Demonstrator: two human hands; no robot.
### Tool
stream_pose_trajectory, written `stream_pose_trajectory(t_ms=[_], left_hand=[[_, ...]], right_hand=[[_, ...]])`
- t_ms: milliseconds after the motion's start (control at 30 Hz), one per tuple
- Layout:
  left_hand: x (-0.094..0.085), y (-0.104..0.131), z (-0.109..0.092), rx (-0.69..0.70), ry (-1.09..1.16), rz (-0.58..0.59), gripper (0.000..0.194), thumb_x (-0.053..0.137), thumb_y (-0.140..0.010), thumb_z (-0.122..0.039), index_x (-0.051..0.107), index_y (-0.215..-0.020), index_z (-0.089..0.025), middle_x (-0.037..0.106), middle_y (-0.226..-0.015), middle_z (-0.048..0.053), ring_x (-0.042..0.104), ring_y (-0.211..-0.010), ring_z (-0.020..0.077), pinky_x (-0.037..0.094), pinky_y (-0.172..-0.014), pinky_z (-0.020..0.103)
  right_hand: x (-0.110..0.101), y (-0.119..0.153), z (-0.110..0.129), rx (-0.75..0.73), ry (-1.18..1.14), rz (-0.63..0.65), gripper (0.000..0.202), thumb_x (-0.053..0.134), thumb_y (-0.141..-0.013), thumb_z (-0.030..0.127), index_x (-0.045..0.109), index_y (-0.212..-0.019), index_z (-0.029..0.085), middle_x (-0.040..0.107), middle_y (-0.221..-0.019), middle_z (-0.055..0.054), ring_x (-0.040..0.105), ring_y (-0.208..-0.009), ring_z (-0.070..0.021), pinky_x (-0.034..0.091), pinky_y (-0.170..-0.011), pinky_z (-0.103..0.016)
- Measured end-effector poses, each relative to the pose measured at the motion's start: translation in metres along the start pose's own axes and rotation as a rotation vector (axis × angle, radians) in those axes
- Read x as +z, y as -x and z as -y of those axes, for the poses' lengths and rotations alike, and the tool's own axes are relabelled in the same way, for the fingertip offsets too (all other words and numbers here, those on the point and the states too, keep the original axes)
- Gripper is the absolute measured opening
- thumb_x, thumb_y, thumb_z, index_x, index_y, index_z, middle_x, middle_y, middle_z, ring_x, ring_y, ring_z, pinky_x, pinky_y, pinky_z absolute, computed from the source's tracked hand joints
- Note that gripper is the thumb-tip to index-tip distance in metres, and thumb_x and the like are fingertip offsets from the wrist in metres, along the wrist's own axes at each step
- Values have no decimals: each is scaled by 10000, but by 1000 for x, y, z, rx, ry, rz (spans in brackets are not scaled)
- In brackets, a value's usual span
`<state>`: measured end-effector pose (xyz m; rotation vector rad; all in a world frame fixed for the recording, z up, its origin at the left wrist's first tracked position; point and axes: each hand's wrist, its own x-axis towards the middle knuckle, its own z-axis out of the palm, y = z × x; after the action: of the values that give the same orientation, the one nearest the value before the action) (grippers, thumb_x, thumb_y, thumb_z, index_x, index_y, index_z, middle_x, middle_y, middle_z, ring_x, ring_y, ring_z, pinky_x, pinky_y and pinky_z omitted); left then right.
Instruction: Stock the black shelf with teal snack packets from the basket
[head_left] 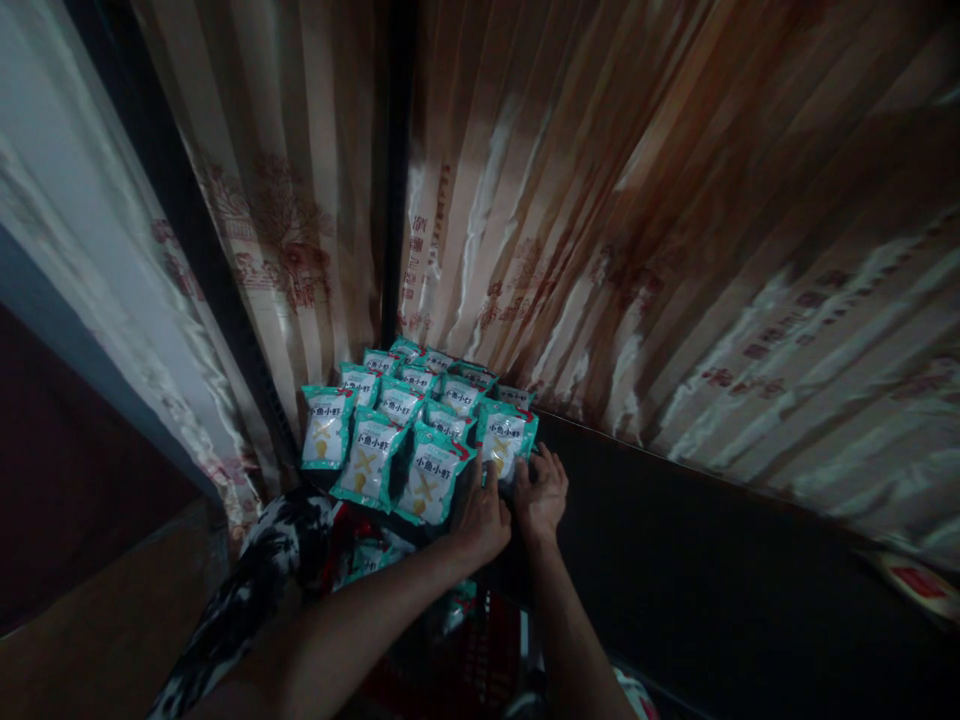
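Observation:
Several teal and white snack packets [365, 460] stand in rows at the left end of a dark table [675, 560], leaning on one another. The front-right packet [505, 436] stands upright between my fingertips. My left hand [486, 520] pinches its lower left edge, close beside another front packet [430, 478]. At its lower right edge, my right hand [541, 492] has its fingers curled against the packet. The packet's bottom is partly hidden by my hands.
Pleated printed curtains [525, 200] hang right behind the packets and table. Below the table edge, a red basket [480, 650] holds more packets, partly hidden by my left forearm. A flat pale item [919, 585] lies at the far right.

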<state>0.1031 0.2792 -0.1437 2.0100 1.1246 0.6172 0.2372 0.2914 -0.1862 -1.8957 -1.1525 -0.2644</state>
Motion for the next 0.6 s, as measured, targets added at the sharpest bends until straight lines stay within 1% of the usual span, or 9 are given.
stream_pose_trajectory(t_ms=[67, 133, 267, 367, 500, 600], left_hand=[[0, -3, 0, -11, 1, -1, 664, 425, -769, -135, 289, -1414, -63, 95, -1549, 107, 120, -1417, 270, 134, -1170, 401], [1, -6, -1, -19, 9, -9, 659, 422, -768, -131, 296, -1414, -81, 114, -1548, 97, 139, -1414, 266, 137, -1169, 399], [3, -10, 0, -16, 14, -15, 644, 405, -773, -120, 308, -1408, -78, 124, -1547, 97, 140, -1415, 253, 140, -1169, 380], [5, -13, 3, -11, -4, 2, 645, 397, -775, -113, 300, -1410, -58, 126, -1544, 115, 145, -1413, 258, 153, -1166, 385], [8, -16, 7, 9, -37, -9, 651, 387, -778, -110, 282, -1416, -34, 114, -1543, 130, 140, -1413, 269, 150, -1166, 393], [9, -17, 6, 4, -37, -15, 639, 378, -782, -112, 292, -1411, -33, 108, -1543, 131, 151, -1411, 270, 159, -1164, 402]], right_hand=[[3, -4, -1, 17, -6, 18, 453, 348, -828, 460, 646, -911, 128, 595, -1195, -181, 436, -1227, -279, 350, -993, -460], [4, -7, 0, 57, -24, 46, 473, 347, -825, 473, 646, -937, 124, 604, -1176, -184, 471, -1191, -277, 378, -965, -441], [2, -8, 5, 191, -49, 134, 511, 358, -821, 497, 641, -1040, 133, 645, -1092, -153, 569, -1035, -259, 431, -854, -367], [1, -8, 8, 271, -14, 170, 539, 350, -828, 501, 628, -1092, 122, 665, -1015, -153, 591, -952, -256, 431, -797, -340], [1, -10, 10, 286, 6, 179, 556, 329, -828, 509, 620, -1087, 112, 658, -994, -154, 595, -908, -245, 429, -781, -329], [3, -13, 8, 239, 16, 149, 547, 322, -824, 502, 621, -1054, 105, 635, -1024, -165, 575, -949, -251, 423, -816, -335]])
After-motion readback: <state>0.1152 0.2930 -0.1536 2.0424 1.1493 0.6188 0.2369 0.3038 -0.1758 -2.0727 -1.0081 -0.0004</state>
